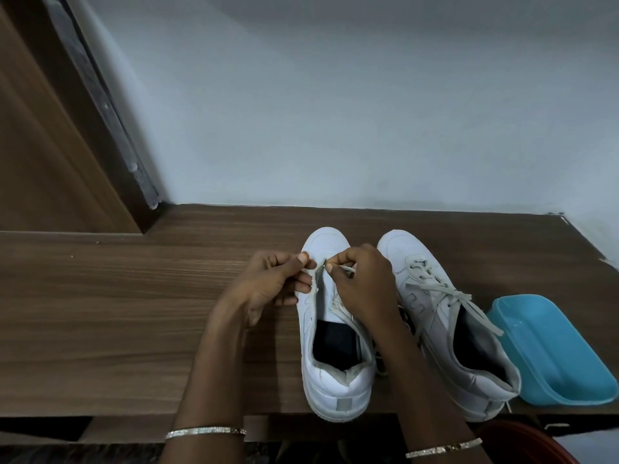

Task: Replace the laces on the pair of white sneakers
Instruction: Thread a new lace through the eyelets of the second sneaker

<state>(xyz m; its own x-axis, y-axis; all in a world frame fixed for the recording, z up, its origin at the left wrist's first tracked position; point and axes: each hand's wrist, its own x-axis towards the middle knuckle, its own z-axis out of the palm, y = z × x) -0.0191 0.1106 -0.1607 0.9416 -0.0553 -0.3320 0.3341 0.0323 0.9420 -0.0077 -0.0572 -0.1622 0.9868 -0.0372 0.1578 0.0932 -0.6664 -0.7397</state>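
Two white sneakers side by side on a wooden table [134, 296], toes pointing at the wall [335, 112], heels at the near edge. Left sneaker [335, 383] mostly unlaced, tongue exposed, dark insole showing. Both hands over its lower eyelets near the toe. Left hand [271, 283] on the shoe's left side, thumb and forefinger pinched together on a thin pale lace [348, 269], other fingers curled against the upper. Right hand [365, 283] comes over from the right, fingertips pinched on the same lace at the eyelet row; exact eyelet hidden by fingers. Right sneaker [449, 323] fully laced with greyish laces [445, 289], loose ends trailing toward the heel. Something dark and white lies between the two shoes, mostly covered by the right forearm, can't tell what. Blue plastic tray [552, 356] just right of the right sneaker, touching or nearly. Bangle [206, 432] on the left wrist, another bangle on the right wrist [443, 448]. Wooden door [50, 145] at far left.
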